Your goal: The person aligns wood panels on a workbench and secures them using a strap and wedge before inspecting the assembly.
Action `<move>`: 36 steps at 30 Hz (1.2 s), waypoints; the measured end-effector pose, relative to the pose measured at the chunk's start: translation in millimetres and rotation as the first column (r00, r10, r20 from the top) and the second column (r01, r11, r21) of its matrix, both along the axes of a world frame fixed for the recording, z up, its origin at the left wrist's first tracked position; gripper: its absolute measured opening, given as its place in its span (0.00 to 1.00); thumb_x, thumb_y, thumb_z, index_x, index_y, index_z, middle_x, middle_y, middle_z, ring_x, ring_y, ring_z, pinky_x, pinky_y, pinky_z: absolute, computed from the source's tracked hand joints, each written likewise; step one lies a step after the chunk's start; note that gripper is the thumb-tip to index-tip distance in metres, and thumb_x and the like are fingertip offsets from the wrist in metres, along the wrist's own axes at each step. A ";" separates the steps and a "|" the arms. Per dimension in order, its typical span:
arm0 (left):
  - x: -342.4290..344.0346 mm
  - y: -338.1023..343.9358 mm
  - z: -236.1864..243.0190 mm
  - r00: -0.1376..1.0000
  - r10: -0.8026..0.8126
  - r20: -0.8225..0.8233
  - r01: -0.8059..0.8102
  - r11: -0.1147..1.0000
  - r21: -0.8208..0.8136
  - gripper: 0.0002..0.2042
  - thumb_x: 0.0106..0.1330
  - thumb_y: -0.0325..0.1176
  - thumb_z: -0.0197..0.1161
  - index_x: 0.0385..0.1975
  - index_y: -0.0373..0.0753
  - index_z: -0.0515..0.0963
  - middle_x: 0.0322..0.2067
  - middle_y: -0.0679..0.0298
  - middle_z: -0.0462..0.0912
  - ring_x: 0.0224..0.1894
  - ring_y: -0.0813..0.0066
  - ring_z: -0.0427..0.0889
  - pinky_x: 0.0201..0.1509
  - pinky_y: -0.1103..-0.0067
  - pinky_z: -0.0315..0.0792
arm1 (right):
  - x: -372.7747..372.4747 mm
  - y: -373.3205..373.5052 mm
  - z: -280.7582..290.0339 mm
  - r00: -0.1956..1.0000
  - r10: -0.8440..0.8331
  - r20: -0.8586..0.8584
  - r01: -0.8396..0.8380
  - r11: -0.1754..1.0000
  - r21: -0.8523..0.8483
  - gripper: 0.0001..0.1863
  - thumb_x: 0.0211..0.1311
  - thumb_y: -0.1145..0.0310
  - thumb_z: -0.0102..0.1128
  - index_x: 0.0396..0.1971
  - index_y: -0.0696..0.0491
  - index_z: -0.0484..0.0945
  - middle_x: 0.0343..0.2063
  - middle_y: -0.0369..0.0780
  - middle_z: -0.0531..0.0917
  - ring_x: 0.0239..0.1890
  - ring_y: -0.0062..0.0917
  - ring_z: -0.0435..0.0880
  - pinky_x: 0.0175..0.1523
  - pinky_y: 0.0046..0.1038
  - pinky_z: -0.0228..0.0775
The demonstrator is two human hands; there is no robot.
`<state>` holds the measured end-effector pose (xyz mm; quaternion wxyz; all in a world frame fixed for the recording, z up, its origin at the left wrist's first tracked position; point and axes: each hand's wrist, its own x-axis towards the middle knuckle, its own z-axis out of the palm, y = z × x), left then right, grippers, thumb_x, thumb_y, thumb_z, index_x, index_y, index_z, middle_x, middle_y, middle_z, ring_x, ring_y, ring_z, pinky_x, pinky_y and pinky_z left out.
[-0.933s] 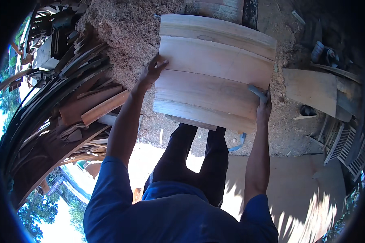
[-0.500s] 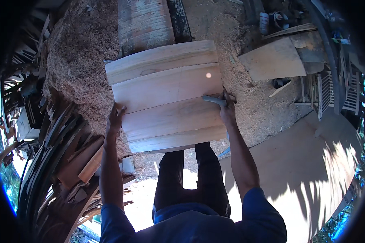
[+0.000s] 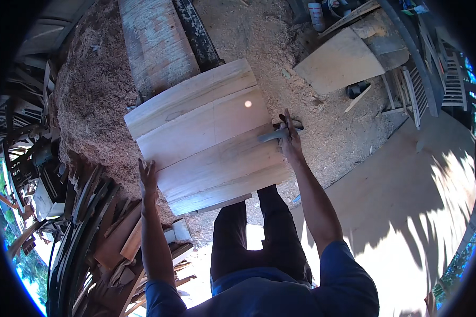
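A wide pale wooden panel (image 3: 211, 140), its boards joined side by side, lies tilted in front of me over the near end of a long plank. My left hand (image 3: 148, 177) is at its left edge with the fingers stretched and apart, the palm side against or just beside the wood. On the opposite side, my right hand (image 3: 291, 142) is closed on a tool with a grey-blue end (image 3: 272, 136) reaching over the panel's right edge. A dark curved part of it shows beyond my fingers; its exact kind is unclear.
The long weathered plank (image 3: 158, 47) runs away beside a dark beam (image 3: 198, 34). Sawdust (image 3: 95, 100) is heaped on the left, above stacked scrap wood (image 3: 84, 222). To the right lie a flat board (image 3: 341, 63), a white bottle (image 3: 316, 17) and a large sunlit sheet (image 3: 396, 195).
The view has turned, so the panel appears more slanted and further left. My left fingers have loosened from its edge and straightened. The right hand still holds the tool.
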<state>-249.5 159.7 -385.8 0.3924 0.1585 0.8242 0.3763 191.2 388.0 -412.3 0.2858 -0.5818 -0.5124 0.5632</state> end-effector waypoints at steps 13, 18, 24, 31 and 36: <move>86.1 96.1 138.0 0.668 -0.568 -0.481 0.355 0.811 -0.464 0.37 0.62 0.48 0.67 0.67 0.36 0.62 0.67 0.39 0.58 0.69 0.42 0.59 0.69 0.57 0.60 | 192.7 -15.4 31.6 0.589 0.478 0.652 -0.273 0.876 -0.397 0.17 0.66 0.60 0.56 0.46 0.56 0.70 0.36 0.55 0.84 0.41 0.52 0.84 0.45 0.49 0.75; 79.6 181.3 222.5 0.493 -0.731 -0.472 0.526 0.683 -0.508 0.32 0.63 0.47 0.66 0.64 0.37 0.68 0.67 0.42 0.61 0.68 0.46 0.62 0.69 0.61 0.62 | 200.4 -14.7 60.8 0.542 0.604 0.584 -0.363 0.796 -0.485 0.19 0.70 0.53 0.47 0.43 0.55 0.76 0.37 0.56 0.84 0.43 0.51 0.84 0.48 0.49 0.74; 122.0 291.4 278.9 0.432 -0.684 -0.588 0.603 0.704 -0.376 0.26 0.64 0.46 0.64 0.57 0.35 0.74 0.56 0.45 0.75 0.59 0.46 0.74 0.62 0.61 0.69 | 197.1 -7.3 55.7 0.580 0.462 0.671 -0.307 0.887 -0.344 0.22 0.72 0.50 0.42 0.43 0.53 0.77 0.36 0.56 0.84 0.41 0.53 0.83 0.47 0.52 0.74; 170.9 339.8 180.1 0.431 -0.768 -0.473 0.727 0.607 -0.323 0.26 0.64 0.46 0.64 0.56 0.35 0.75 0.55 0.43 0.77 0.58 0.47 0.76 0.61 0.63 0.71 | 121.7 43.5 62.8 0.817 0.094 0.569 -0.188 0.976 0.107 0.11 0.71 0.63 0.50 0.46 0.53 0.71 0.30 0.56 0.82 0.36 0.57 0.81 0.36 0.53 0.70; 153.3 355.1 108.4 0.657 -0.712 -0.248 0.670 0.702 -0.242 0.28 0.62 0.43 0.67 0.59 0.33 0.73 0.55 0.44 0.78 0.53 0.51 0.81 0.55 0.66 0.75 | 51.9 94.7 70.3 0.954 0.068 0.292 -0.175 0.917 0.358 0.07 0.68 0.72 0.54 0.44 0.53 0.72 0.28 0.54 0.80 0.33 0.52 0.82 0.33 0.45 0.71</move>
